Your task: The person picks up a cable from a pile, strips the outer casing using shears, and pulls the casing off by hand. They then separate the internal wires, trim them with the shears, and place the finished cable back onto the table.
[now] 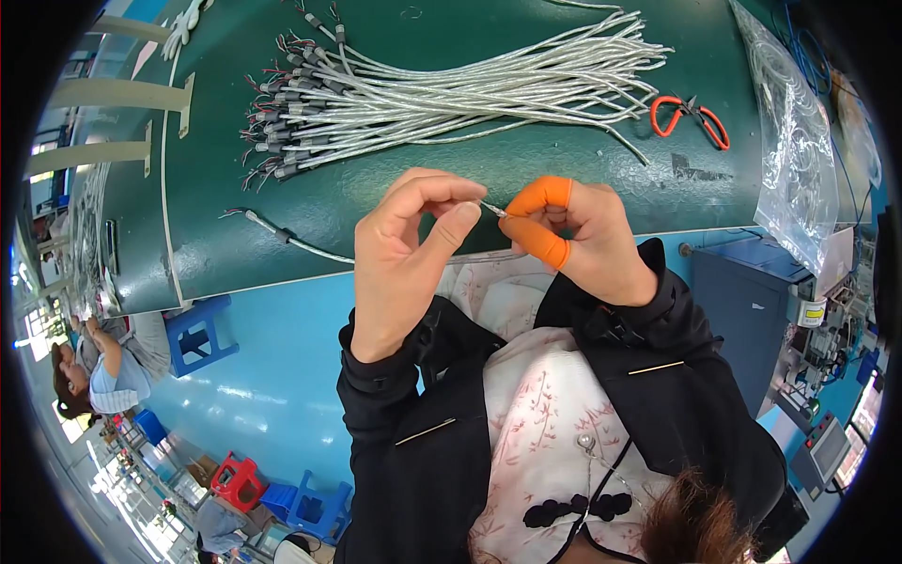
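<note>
My left hand (409, 249) pinches the end of a thin silvery cable (492, 209) between thumb and forefinger, just in front of the green table's near edge. My right hand (578, 235), with orange rubber caps on thumb and forefinger, pinches the same cable end from the other side. The two hands almost touch. A single silvery cable (287, 238) lies on the table left of my left hand and runs behind it. Whether it is the held one is hidden.
A large bundle of silvery cables (451, 89) with stripped ends lies on the green table (451, 179). Orange-handled snips (689, 117) rest at the right, beside clear plastic bags (799, 160). Blue and red stools (197, 334) stand on the blue floor, and another person (103, 367) sits at the left.
</note>
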{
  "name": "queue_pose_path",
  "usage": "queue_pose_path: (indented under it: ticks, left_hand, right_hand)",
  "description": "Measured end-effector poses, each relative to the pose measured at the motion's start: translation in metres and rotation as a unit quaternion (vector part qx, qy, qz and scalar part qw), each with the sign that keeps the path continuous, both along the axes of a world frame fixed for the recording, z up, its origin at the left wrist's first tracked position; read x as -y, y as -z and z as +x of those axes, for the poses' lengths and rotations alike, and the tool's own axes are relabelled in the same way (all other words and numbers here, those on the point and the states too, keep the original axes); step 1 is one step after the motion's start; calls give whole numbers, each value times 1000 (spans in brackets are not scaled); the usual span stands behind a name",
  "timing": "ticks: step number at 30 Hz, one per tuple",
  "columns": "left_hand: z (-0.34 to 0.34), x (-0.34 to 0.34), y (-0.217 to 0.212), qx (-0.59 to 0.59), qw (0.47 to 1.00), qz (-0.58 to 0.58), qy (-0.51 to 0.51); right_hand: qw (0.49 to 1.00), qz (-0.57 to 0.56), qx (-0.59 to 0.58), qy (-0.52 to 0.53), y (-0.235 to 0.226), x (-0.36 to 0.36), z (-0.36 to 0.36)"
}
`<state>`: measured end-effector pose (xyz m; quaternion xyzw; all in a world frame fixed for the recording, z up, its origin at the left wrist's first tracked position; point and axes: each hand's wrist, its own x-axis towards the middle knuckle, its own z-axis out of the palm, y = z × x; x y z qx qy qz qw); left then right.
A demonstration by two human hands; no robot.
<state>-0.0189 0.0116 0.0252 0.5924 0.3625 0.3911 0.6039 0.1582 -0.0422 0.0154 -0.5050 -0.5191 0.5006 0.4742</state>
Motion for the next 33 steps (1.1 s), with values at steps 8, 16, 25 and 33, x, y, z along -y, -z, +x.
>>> queue_pose_path:
  ticks: [8, 16, 25, 33]
  left_hand:
    - [-1, 3, 2, -49, 998, 17, -17]
    - [4, 7, -8, -81, 994, -18, -77]
    - [-6, -10, -17, -218, 892, 395, -27]
    - [-7, -15, -14, -234, 864, 446, 6]
  right_hand:
    - [977, 113, 173, 52, 2, 4, -6]
    - [903, 253, 333, 100, 6, 1, -13]
    - [997, -73, -19, -21, -9, -1, 2]
    - [989, -106, -87, -47, -11, -2, 2]
